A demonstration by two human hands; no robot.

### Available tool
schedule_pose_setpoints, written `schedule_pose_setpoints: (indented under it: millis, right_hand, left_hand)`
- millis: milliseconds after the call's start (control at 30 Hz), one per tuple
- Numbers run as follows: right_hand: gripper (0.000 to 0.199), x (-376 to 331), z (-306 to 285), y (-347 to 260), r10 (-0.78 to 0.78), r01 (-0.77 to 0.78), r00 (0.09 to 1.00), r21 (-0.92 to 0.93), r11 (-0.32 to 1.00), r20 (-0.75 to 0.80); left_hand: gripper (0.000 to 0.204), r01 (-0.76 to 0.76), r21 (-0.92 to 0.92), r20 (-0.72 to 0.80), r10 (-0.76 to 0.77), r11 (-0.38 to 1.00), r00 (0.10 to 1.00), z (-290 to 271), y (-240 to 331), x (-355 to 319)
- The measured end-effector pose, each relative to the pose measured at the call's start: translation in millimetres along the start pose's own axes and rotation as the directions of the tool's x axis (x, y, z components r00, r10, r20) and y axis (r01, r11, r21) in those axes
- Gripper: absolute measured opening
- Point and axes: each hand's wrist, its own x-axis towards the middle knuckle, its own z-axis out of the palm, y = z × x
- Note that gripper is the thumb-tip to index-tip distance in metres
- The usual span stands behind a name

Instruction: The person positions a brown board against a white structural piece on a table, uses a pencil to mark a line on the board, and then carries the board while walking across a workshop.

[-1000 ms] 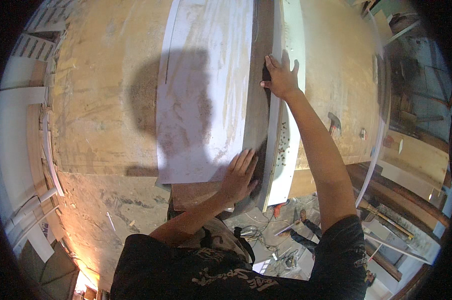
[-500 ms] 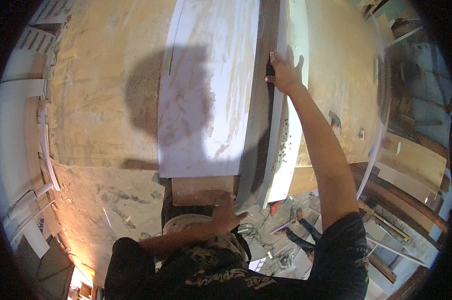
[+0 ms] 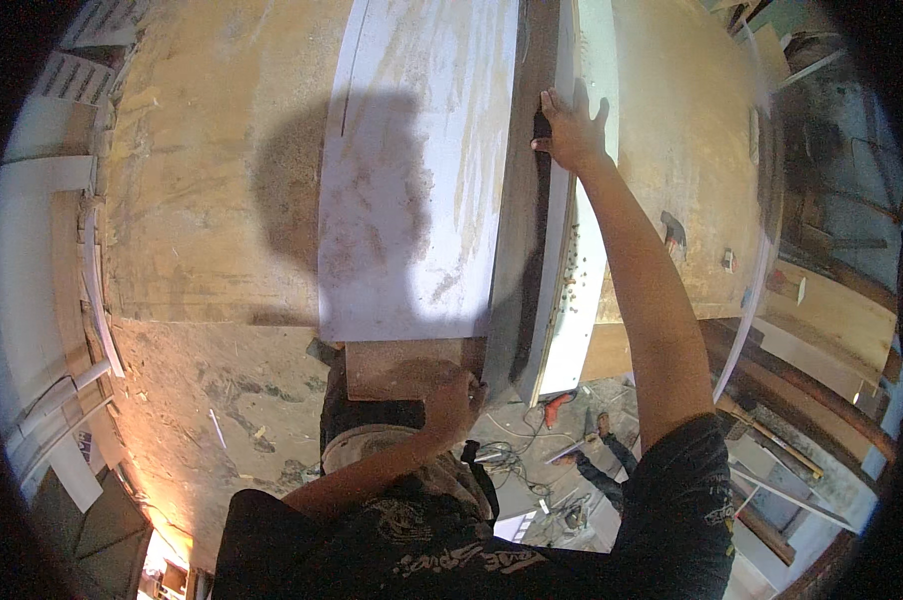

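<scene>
A long white panel (image 3: 462, 200) with brown smears lies lengthwise on the tan worktop. Beside it runs a dark grey board (image 3: 517, 240), then a white board (image 3: 572, 345) standing along its right side. Small brown bits, perhaps screws or nails, lie on that white board. My right hand (image 3: 577, 135) rests far along the boards, fingers spread over the top edge of the white one. My left hand (image 3: 460, 402) is at the near end of the grey board, fingers curled in. What they hold, if anything, is hidden. My head's shadow falls across the white panel.
A hammer (image 3: 674, 232) and a small white item (image 3: 729, 261) lie on the worktop (image 3: 212, 200) at right. On the floor are a red-orange power tool (image 3: 557, 408), tangled cables (image 3: 512, 462) and another person's legs (image 3: 612, 465). Planks (image 3: 822, 320) stack at the right.
My left hand has risen slightly to the near end of the grey board, and its fingers have curled in. My right hand stays on the white board's edge. The view has shifted a little.
</scene>
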Motion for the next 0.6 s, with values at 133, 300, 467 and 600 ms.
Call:
schedule_pose_setpoints:
  millis: [133, 300, 467, 600]
  right_hand:
    - [0.087, -1.2, -2.9, 0.0, 0.001, 0.0, 1.0, -0.03, 1.0, 0.03]
    - [0.087, 0.0, 2.0, 2.4, -0.019, 0.019, 1.0, 0.002, 1.0, -0.015]
    - [0.086, 3.4, 4.9, 1.8, -0.009, 0.009, 1.0, 0.007, 1.0, -0.028]
    - [0.084, 3.6, 2.8, 2.2, -0.01, 0.01, 1.0, 0.007, 1.0, -0.008]
  left_hand:
    - [0.034, -0.013, -0.021, -0.06, 0.011, 1.0, 0.998, 4.3, 3.7, 5.8]
    - [0.034, -0.043, -0.015, -0.08, 0.041, 0.999, 0.996, 4.0, 11.1, 11.6]
    - [0.033, -0.013, -0.021, -0.04, 0.013, 1.0, 0.999, -0.2, 14.3, 17.0]
    - [0.034, -0.006, -0.025, -0.057, 0.005, 1.0, 0.998, 0.4, 15.9, 19.8]
